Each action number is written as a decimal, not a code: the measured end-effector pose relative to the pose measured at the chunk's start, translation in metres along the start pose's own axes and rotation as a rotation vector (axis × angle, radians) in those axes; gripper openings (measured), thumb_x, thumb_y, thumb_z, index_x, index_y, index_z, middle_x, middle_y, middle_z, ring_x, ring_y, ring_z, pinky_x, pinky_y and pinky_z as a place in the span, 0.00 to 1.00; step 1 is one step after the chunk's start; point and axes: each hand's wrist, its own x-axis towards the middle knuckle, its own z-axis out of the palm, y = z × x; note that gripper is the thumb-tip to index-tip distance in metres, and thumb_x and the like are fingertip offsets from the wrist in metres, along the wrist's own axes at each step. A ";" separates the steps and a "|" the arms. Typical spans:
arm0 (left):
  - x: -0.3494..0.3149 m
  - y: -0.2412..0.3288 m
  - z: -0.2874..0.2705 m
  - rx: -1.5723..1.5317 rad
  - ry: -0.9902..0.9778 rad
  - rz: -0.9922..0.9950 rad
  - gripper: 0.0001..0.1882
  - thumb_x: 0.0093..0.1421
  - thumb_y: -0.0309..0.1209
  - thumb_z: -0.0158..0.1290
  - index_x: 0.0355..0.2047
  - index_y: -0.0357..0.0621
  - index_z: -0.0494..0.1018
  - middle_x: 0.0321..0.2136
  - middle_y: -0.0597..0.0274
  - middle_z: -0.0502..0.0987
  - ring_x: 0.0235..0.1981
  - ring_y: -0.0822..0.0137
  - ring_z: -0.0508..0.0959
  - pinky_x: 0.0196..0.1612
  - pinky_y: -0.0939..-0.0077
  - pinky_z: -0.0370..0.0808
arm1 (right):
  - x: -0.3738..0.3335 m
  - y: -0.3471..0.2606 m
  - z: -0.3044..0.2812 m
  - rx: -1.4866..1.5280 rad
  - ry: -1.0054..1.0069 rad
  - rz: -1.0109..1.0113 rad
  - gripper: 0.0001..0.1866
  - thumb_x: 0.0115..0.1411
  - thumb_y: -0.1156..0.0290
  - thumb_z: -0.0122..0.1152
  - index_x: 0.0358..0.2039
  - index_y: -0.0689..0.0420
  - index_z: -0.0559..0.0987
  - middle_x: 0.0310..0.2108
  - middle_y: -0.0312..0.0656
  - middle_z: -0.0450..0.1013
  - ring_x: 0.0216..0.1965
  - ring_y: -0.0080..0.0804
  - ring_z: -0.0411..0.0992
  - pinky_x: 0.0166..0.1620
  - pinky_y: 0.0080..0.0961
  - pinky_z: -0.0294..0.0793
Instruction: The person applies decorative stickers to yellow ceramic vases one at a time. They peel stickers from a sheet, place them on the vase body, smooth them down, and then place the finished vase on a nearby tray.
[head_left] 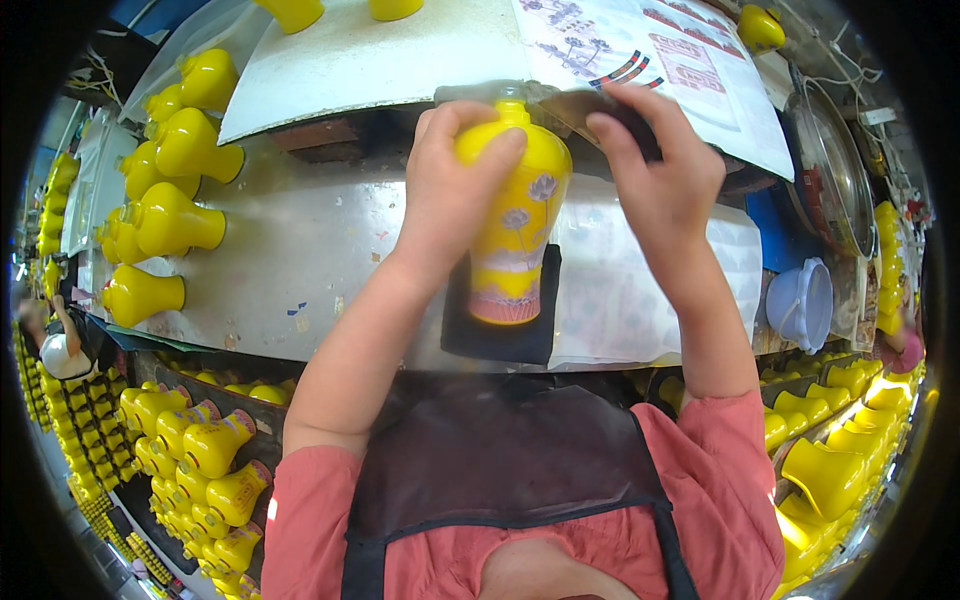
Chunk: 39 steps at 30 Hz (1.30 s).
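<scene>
My left hand [455, 185] is wrapped round the upper body of a glossy yellow vase [535, 160], thumb across its shoulder. Grey-purple flower pictures run down the vase's side, and a pink patterned band circles its foot, which points towards me. The foot end lies over a black cloth or pad [548, 310] on the worktable. To the right of the vase's neck, my right hand [670, 150] is closed, thumb and fingers gripping a dark flat piece [590, 108]; its exact kind is unclear.
Several plain yellow vases [180, 220] lie at the table's left. A sheet of printed flower decals [690, 80] rests on the raised white board [400, 70]. White paper [640, 300] covers the right side, near a pale bucket [800, 305]. Racks of vases [205, 450] stand below.
</scene>
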 end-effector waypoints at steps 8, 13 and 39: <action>0.000 -0.013 -0.001 -0.468 -0.071 -0.140 0.15 0.74 0.38 0.45 0.51 0.40 0.72 0.40 0.61 0.78 0.41 0.73 0.78 0.48 0.75 0.77 | -0.052 -0.028 0.002 0.178 -0.133 -0.395 0.19 0.46 0.77 0.74 0.41 0.49 0.85 0.33 0.38 0.81 0.28 0.36 0.76 0.30 0.30 0.73; -0.007 -0.008 -0.002 -0.435 -0.058 -0.089 0.17 0.74 0.40 0.47 0.52 0.40 0.72 0.44 0.60 0.77 0.44 0.72 0.77 0.50 0.76 0.75 | -0.042 -0.013 0.006 0.137 0.176 -0.024 0.19 0.47 0.80 0.73 0.41 0.49 0.85 0.32 0.35 0.80 0.25 0.36 0.73 0.28 0.30 0.69; -0.071 -0.039 -0.012 0.087 -0.202 -0.009 0.44 0.71 0.39 0.42 0.76 0.38 0.29 0.65 0.33 0.64 0.63 0.39 0.71 0.65 0.57 0.68 | -0.088 -0.016 -0.012 0.617 -0.368 0.658 0.18 0.71 0.67 0.54 0.58 0.60 0.77 0.36 0.39 0.79 0.35 0.22 0.77 0.40 0.22 0.77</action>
